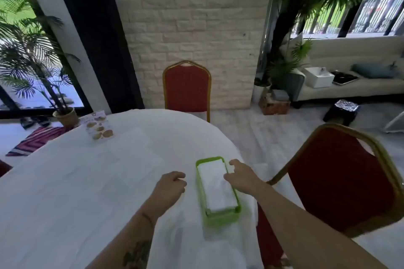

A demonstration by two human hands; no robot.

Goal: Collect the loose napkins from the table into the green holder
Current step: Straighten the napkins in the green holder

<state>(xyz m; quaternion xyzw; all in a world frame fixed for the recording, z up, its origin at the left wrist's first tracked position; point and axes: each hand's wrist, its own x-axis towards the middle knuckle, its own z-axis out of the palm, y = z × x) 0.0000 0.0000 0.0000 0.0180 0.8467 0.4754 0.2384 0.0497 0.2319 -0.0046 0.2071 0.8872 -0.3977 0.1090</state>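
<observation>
The green holder lies flat on the white tablecloth, right of centre near the table's right edge. White napkins fill it. My right hand hovers over the holder's far right rim, fingers curled and apart, thumb at the napkins' edge; it grips nothing that I can see. My left hand floats just left of the holder with fingers loosely curled and nothing in it. Faint flat white sheets seem to lie on the cloth farther left, hard to tell from the cloth.
A menu card stands at the far left of the round table. One red chair sits beyond the table, another close on the right. Potted palms flank a brick pillar.
</observation>
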